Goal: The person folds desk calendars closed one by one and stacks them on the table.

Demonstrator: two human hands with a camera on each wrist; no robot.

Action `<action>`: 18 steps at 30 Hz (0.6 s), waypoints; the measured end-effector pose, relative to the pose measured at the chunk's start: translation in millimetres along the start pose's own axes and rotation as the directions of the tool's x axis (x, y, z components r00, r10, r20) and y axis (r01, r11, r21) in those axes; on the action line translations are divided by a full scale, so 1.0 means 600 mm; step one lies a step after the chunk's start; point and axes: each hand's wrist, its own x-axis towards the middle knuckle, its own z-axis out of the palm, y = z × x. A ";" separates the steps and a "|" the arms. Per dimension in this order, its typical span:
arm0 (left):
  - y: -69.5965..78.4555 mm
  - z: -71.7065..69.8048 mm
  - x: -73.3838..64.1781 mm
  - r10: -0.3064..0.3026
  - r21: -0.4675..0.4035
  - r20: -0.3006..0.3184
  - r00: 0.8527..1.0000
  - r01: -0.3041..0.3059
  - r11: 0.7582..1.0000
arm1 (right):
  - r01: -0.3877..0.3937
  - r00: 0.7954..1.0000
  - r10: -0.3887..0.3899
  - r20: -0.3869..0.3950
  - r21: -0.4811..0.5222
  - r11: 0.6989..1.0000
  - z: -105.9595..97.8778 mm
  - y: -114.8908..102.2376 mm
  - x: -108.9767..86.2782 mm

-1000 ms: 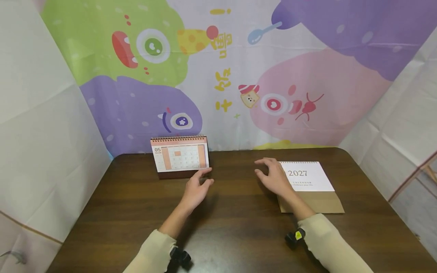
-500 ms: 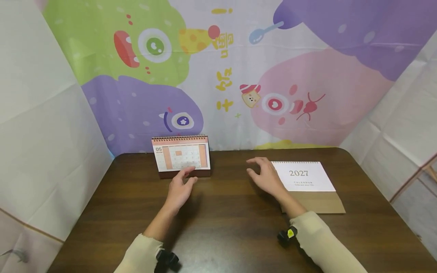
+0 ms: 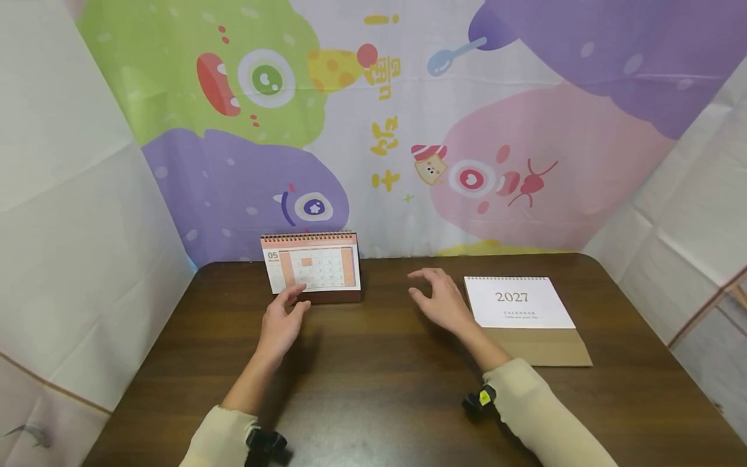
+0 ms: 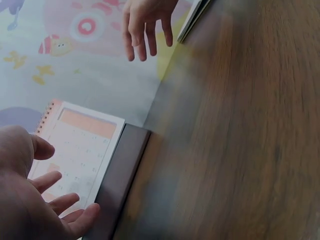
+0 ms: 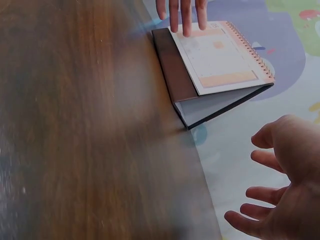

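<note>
A spiral-bound desk calendar (image 3: 321, 267) with a pink-orange month page marked 05 stands on a dark red-brown base at the back left of the table. My left hand (image 3: 280, 327) is in front of its lower left part, fingers spread and loosely bent, holding nothing. Whether a fingertip touches the page I cannot tell. My right hand (image 3: 442, 301) hovers between the two calendars with relaxed fingers and nothing in them. Just right of it is a white calendar (image 3: 519, 301) reading 2027, on a tan cardboard base (image 3: 543, 347).
The dark wooden table (image 3: 373, 402) runs up to a cartoon-printed cloth backdrop (image 3: 373, 220). White cloth walls (image 3: 76, 214) close in both sides. A black wrist camera (image 3: 267, 444) is worn at the left sleeve, another black camera (image 3: 478, 399) at the right.
Both hands have moved left: the left one from the pink calendar's lower right corner to its lower left, the right one off the 2027 calendar's left edge. Both calendars stay in place.
</note>
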 end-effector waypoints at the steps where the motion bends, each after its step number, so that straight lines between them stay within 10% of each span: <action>1: -0.015 0.003 0.008 -0.014 0.020 -0.031 0.999 0.014 1.000 | 0.009 1.000 -0.009 -0.003 0.004 1.000 0.002 -0.001 0.001; 18: -0.059 -0.030 0.064 -0.099 0.009 -0.150 0.984 0.102 0.995 | 0.007 0.999 -0.012 0.046 0.104 0.995 0.042 -0.027 0.025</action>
